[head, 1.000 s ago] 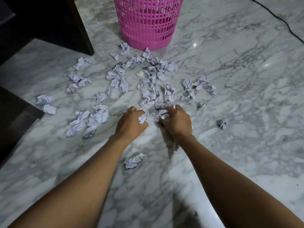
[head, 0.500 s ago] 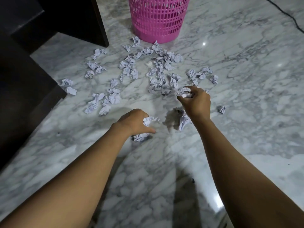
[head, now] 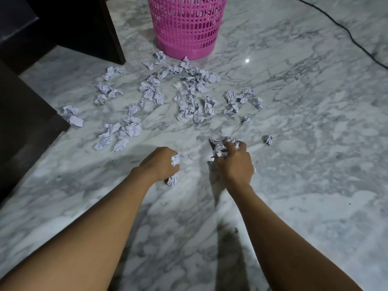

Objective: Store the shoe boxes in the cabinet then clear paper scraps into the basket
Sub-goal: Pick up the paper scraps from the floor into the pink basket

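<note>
Both hands are curled round crumpled paper: the left hand (head: 159, 164) grips one paper scrap (head: 175, 160), with a second scrap (head: 173, 179) lying on the floor (head: 315, 127) just beneath it; the right hand (head: 235, 162) clutches a fuller wad (head: 222, 145). The step in hand looks to be gathering; it likely goes best by filling each fist, squeezing tight so nothing drops on the carry, and working from the near pieces outward; the lone scrap (head: 268, 140) just to the right is easy to miss. The loose scraps (head: 189, 101) lie spread left to right between the hands and the far pink basket (head: 186, 28); crumpled, they show no clear long axis. The basket stands upright, its long axis vertical; its mouth is out of view, so release from straight above.
</note>
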The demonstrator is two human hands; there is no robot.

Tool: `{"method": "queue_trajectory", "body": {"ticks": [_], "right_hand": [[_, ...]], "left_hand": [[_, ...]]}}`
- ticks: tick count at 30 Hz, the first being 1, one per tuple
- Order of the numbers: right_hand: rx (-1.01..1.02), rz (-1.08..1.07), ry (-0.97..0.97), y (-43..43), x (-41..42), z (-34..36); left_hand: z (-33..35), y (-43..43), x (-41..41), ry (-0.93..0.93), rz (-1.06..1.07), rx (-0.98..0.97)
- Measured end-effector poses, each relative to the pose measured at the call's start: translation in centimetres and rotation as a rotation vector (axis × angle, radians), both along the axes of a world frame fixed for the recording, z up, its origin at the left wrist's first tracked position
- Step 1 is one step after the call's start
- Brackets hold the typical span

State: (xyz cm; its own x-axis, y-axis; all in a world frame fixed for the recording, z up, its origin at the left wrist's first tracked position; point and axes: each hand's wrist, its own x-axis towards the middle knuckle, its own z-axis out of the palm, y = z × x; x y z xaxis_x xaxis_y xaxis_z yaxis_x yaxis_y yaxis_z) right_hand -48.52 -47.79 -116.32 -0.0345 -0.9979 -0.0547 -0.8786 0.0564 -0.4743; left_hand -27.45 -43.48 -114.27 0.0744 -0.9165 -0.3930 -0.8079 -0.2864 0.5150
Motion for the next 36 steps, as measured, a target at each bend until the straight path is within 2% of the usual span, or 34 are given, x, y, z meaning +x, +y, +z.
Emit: {"method": "queue_trajectory", "body": {"ticks": [6,11,14,17,20,25,28,32,36], "right_hand": [[0.052,0.070,0.109,0.5,0.6,-0.5],[0.055,0.143,-0.098,-0.2,0.1,-1.0],[0.108,0.097,-0.200,-0.7,-0.2,-0.8],[0.104,0.061,-0.312,-1.4,-0.5,-0.5],[-0.015,0.045,-0.391,-1.7,-0.9,0.1],[-0.120,-0.057,-0.431,-3.9,-2.3,0.4],[-0.110,-0.034,-0.424,-5.6,-2.6,0.2],[-0.062,0.054,-0.351,-8.2,-1.4,0.1],[0.083,0.206,-0.106,-9.4,0.4,-0.5]], "left_hand": [[0.0,-1.5,-1.2,0.052,0.126,-0.227],[-0.1,-2.4,-2.6,0.048,0.148,-0.258],[-0.1,-2.9,-3.1,0.061,0.143,-0.280],[-0.1,-3.9,-3.5,0.077,0.098,-0.295],[0.1,-5.0,-4.1,0.083,0.006,-0.264],[-0.8,-6.8,-5.5,-0.045,-0.192,-0.131],[-1.8,-6.8,-5.8,-0.100,-0.228,-0.077],[-3.3,-6.4,-5.4,-0.059,-0.206,-0.202],[-4.0,-6.2,-5.1,-0.031,-0.175,-0.256]]}}
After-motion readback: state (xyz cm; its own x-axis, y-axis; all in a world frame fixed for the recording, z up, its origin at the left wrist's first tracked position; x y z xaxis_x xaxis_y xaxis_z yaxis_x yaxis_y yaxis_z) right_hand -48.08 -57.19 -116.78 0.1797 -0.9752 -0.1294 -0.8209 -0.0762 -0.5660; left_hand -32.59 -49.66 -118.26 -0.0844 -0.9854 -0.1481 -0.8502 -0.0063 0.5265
